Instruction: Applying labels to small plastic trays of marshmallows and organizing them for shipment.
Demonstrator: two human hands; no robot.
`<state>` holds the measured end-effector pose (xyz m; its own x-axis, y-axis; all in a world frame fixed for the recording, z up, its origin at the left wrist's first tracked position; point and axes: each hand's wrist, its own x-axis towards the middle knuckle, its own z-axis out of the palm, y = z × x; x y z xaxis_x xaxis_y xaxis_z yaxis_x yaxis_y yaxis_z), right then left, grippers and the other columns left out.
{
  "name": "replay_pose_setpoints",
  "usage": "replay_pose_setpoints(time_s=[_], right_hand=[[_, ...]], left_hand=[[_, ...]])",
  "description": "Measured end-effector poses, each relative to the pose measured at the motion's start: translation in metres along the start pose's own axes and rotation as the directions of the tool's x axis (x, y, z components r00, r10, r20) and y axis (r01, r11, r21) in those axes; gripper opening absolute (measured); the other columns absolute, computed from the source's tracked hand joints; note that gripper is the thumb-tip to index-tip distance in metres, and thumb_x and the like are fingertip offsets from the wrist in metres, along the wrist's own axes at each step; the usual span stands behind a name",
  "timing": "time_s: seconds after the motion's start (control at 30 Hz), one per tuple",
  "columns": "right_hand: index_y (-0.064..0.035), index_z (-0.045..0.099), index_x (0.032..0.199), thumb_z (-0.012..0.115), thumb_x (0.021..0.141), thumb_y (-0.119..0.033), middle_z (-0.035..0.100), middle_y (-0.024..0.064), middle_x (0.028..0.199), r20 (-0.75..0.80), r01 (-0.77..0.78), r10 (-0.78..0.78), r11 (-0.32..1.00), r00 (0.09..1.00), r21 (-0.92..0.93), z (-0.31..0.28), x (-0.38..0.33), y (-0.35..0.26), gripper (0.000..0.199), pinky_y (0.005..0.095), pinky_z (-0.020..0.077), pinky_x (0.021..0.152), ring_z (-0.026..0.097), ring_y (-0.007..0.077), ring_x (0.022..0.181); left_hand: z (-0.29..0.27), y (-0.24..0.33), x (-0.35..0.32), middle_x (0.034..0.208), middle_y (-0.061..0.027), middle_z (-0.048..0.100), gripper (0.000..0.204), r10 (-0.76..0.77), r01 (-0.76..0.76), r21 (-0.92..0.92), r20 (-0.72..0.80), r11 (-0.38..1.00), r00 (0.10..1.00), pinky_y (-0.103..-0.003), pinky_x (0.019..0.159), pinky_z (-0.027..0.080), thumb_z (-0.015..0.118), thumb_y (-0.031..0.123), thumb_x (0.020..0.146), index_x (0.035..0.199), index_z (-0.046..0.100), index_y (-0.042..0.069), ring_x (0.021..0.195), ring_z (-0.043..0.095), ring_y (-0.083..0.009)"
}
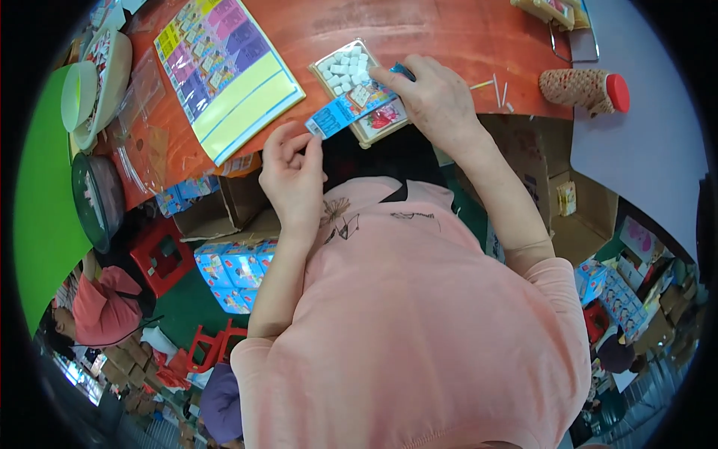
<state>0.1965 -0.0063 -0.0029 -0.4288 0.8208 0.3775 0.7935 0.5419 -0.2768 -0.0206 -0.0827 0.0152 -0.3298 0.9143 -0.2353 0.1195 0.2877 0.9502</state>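
A blue printed label strip (336,116) slants across a small shallow tray (363,139) at the table's near edge. White cube-shaped pieces (345,69) fill the far part of the tray, and a strawberry picture (385,116) shows below the strip. My left hand (292,168) pinches the strip's lower left end between thumb and finger. Over the tray's right side, my right hand (441,105) grips the strip's upper right end, its fingertips partly hidden. Left of the tray lies a stack of colourful printed sheets (224,75).
A red-lidded jar (576,88) lies on its side at the right, near thin white sticks (497,91). Bowls (78,97) stand at the far left. Below the red table (329,22) are cardboard boxes (587,213) and blue printed boxes (232,269). Another person (108,307) sits at the left.
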Motion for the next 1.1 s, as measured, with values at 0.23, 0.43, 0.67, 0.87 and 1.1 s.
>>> replay_pose_setpoints(time_s=[0.23,0.43,0.67,0.87,1.1], right_hand=[[-0.0225,0.064,0.123,0.074,0.075,-0.008,0.057,0.0051,0.089,0.003,0.011,-0.011,1.000,1.000,-0.004,0.011,-0.009,-0.016,0.050,0.0368,0.0521,0.067,0.063,0.0232,0.081],[-0.0181,0.062,0.123,0.069,0.082,-0.006,0.061,0.0052,0.093,0.016,0.009,-0.011,0.996,1.000,0.085,0.006,-0.011,-0.028,0.044,0.0353,0.0524,0.070,0.064,0.0217,0.084],[-0.0110,0.048,0.132,0.060,0.097,-0.010,0.066,0.0074,0.113,0.429,-0.430,0.239,-0.051,0.871,0.902,0.002,-0.019,-0.036,0.037,0.0298,0.0523,0.081,0.064,0.0147,0.102],[-0.0039,0.045,0.130,0.063,0.098,-0.019,0.064,0.0096,0.117,0.342,-0.310,-0.024,-0.487,0.939,0.817,0.009,-0.023,-0.060,0.040,0.0284,0.0502,0.092,0.062,0.0142,0.109],[-0.0045,0.057,0.119,0.058,0.101,-0.017,0.062,0.0020,0.114,0.360,-0.368,-0.078,-0.168,0.930,0.915,-0.004,-0.033,-0.053,0.022,0.0272,0.0482,0.094,0.059,0.0094,0.105]], left_hand=[[-0.014,-0.011,-0.012,0.116,-0.0165,0.061,0.039,-0.477,0.510,-0.237,0.185,0.827,0.859,-0.025,0.047,0.051,0.069,0.017,0.094,0.125,0.052,0.001,0.079,0.067,-0.0175],[0.008,-0.029,0.000,0.110,-0.0061,0.069,0.034,-0.444,0.656,-0.518,0.485,0.549,0.754,-0.032,0.060,0.058,0.070,0.017,0.093,0.122,0.059,0.003,0.092,0.068,-0.0153],[-0.018,-0.015,-0.018,0.103,-0.0122,0.069,0.024,-0.134,0.504,-0.631,0.539,0.590,0.831,-0.034,0.058,0.059,0.069,0.007,0.092,0.113,0.062,-0.002,0.083,0.068,-0.0193],[-0.019,-0.001,-0.032,0.099,-0.0132,0.069,0.024,-0.078,0.424,-0.584,0.524,0.693,0.848,-0.036,0.060,0.059,0.071,0.006,0.089,0.109,0.062,-0.004,0.076,0.068,-0.0219],[-0.021,-0.014,-0.037,0.099,-0.0150,0.069,0.024,-0.067,0.361,-0.546,0.485,0.756,0.872,-0.034,0.068,0.059,0.070,0.005,0.090,0.109,0.060,-0.005,0.076,0.070,-0.0237]])
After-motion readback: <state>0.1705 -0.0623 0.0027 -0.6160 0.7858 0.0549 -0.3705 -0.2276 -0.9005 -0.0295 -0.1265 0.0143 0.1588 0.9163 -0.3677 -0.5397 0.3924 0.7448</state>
